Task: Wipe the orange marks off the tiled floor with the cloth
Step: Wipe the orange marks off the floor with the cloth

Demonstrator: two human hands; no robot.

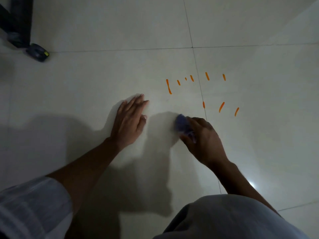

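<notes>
Down low on a pale tiled floor (103, 69), dim light, long shadows. Left hand (129, 121) spread flat on the tile, fingers released and holding nothing, serving as a prop. Right hand (202, 137) clenched around a bunched blue cloth (183, 125), pressed to the floor just left of a grout line (198, 73) and blurred at the edges. Nine orange marks (168, 86) unwiped, all beyond the cloth: six short strokes in a far row straddling the grout line, three more nearer and to the right, the closest (203, 104) just far-right of the knuckles. Dark furniture leg (20, 21) and a small dark object (38, 52) at far left, well apart from the work.

Judged early in the job, with no mark yet visibly smeared or lifted. Best handled by starting on the nearest stroke, pushing away and to the right with firm downward pressure through the fingertips, then working outward stroke by stroke rather than sweeping across all at once. Worth turning the cloth to a clean face between strokes, lest orange spread into the grout, where removal would likely be harder. Left palm best kept planted for balance while reaching to the far row. Whether the marks are wet or dry cannot be told.
</notes>
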